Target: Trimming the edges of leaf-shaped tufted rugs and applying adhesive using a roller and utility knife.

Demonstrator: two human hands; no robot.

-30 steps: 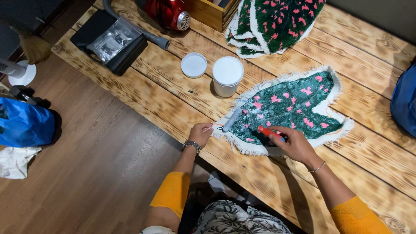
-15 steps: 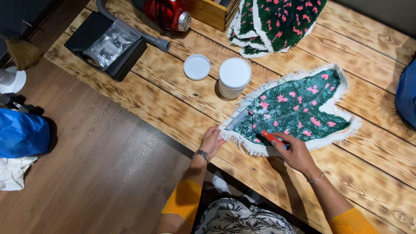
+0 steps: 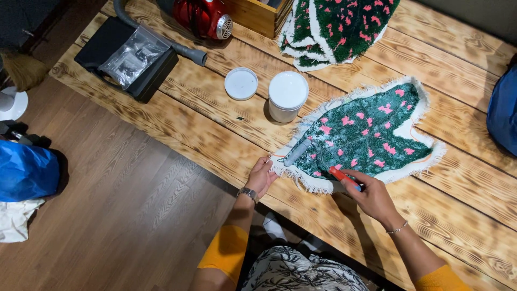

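A leaf-shaped green rug piece (image 3: 366,132) with pink spots and a white frayed border lies face up on the wooden table (image 3: 463,215). My left hand (image 3: 262,174) pinches its frayed left tip at the table's near edge. My right hand (image 3: 371,196) rests on the near border and grips a red-handled tool (image 3: 342,177) with its tip on the fabric. A grey stem strip (image 3: 298,153) runs along the rug near my left hand.
A white tub (image 3: 287,96) and its lid (image 3: 240,83) stand behind the rug. More green rugs (image 3: 336,27), a wooden box (image 3: 258,13), a red vacuum (image 3: 204,17) with hose and a black case (image 3: 126,56) lie at the back. Blue bags sit at left (image 3: 24,172) and right (image 3: 503,113).
My left hand moved from holding a thread off the tip to pinching the rug's left edge. The rug shifted slightly, and my right hand with the tool stayed on the near border.
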